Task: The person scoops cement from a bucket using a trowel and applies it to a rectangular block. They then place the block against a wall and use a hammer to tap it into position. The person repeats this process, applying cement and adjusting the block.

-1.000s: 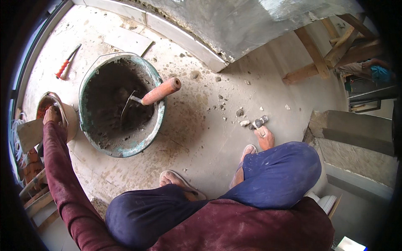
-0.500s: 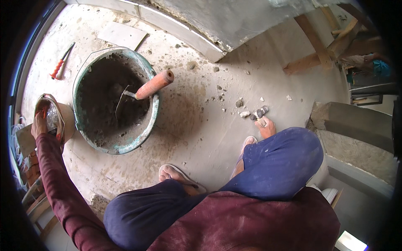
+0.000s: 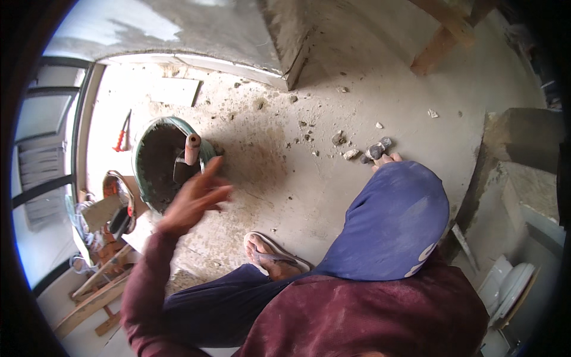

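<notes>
My left hand [image 3: 199,199] is raised with fingers spread, blurred by motion and holding nothing. It is just right of a large green bucket [image 3: 205,153], close to the trowel's reddish wooden handle [image 3: 192,150]. The trowel's blade rests in the dark grey mix [image 3: 157,157] inside the bucket. My right hand [image 3: 389,158] is down at the floor beyond my bent knee, which hides most of it. Its fingers are curled against a cluster of dark grey lumps [image 3: 375,152]; what they grip is hidden. A pale stone chunk [image 3: 351,154] lies beside the lumps.
Left of the green bucket stands a smaller container [image 3: 135,191] with red-handled tools. A red-handled tool [image 3: 121,134] and a flat pale board [image 3: 178,91] lie farther back. Wood pieces [image 3: 98,294] are at the lower left. A wall corner [image 3: 290,80] juts in; rubble [image 3: 339,138] dots the floor.
My left hand has left the small container and moved right toward the trowel handle, empty. My right hand stays by the lumps, now more hidden by my knee. The view has shifted.
</notes>
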`<act>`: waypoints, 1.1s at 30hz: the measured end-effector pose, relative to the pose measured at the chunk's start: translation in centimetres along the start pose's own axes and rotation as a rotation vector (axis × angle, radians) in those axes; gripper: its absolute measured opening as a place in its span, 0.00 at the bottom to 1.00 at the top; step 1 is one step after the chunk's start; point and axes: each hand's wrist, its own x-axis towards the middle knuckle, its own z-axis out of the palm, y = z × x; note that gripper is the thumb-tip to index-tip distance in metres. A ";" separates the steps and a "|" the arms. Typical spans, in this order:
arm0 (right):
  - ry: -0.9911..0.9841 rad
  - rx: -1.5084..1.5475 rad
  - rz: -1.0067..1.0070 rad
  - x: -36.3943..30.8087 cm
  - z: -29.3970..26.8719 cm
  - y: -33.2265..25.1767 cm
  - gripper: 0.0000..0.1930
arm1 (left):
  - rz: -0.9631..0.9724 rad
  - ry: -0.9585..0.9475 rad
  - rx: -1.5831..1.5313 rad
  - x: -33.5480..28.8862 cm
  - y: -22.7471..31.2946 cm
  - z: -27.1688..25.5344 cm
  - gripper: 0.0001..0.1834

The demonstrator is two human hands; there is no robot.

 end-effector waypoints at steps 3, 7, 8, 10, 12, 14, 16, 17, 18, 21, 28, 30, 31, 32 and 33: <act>0.002 0.114 0.075 0.0 0.5 -0.8 0.29 | 0.064 -0.091 -0.440 10.4 -3.8 7.2 0.49; 0.120 0.180 0.228 0.0 1.7 -3.0 0.24 | 0.116 -0.046 -0.892 24.7 -4.0 12.5 0.54; 0.149 0.067 0.258 -0.4 0.2 -3.0 0.23 | 0.170 -0.050 -0.961 27.5 -2.6 14.1 0.56; 0.167 -0.030 0.269 -0.5 -0.9 -3.6 0.22 | 0.249 0.128 -1.030 29.5 0.6 16.3 0.56; 0.167 -0.025 0.262 -0.4 -0.9 -3.4 0.21 | 0.288 0.294 -1.036 30.1 2.6 16.9 0.59; 0.150 0.004 0.237 -0.3 -1.1 -3.3 0.21 | 0.329 0.299 -1.065 31.2 3.1 16.7 0.66; 0.132 0.018 0.218 -0.1 -1.2 -3.2 0.21 | 0.337 0.353 -1.117 32.0 3.4 16.4 0.68; 0.123 0.020 0.210 0.1 -1.2 -3.2 0.21 | 0.336 0.377 -1.122 32.2 3.5 16.2 0.68; 0.114 0.022 0.202 0.2 -1.1 -3.1 0.21 | 0.335 0.401 -1.126 32.3 3.4 16.1 0.68; 0.115 0.005 0.202 0.3 -1.5 -2.9 0.21 | 0.336 0.406 -1.144 32.8 3.9 16.3 0.67; 0.113 0.022 0.181 0.7 -1.6 -3.0 0.21 | 0.384 0.432 -1.228 33.5 3.9 16.2 0.63; 0.101 0.019 0.178 0.6 -1.6 -3.0 0.21 | 0.389 0.446 -1.225 33.0 4.0 16.2 0.62; 0.106 0.010 0.174 0.6 -1.6 -2.8 0.21 | 0.402 0.439 -1.201 32.8 4.3 16.3 0.62; 0.110 0.002 0.169 0.5 -1.6 -2.6 0.22 | 0.414 0.433 -1.178 32.5 4.5 16.4 0.62; 0.114 -0.007 0.164 0.4 -1.7 -2.5 0.22 | 0.428 0.427 -1.155 32.1 4.8 16.6 0.62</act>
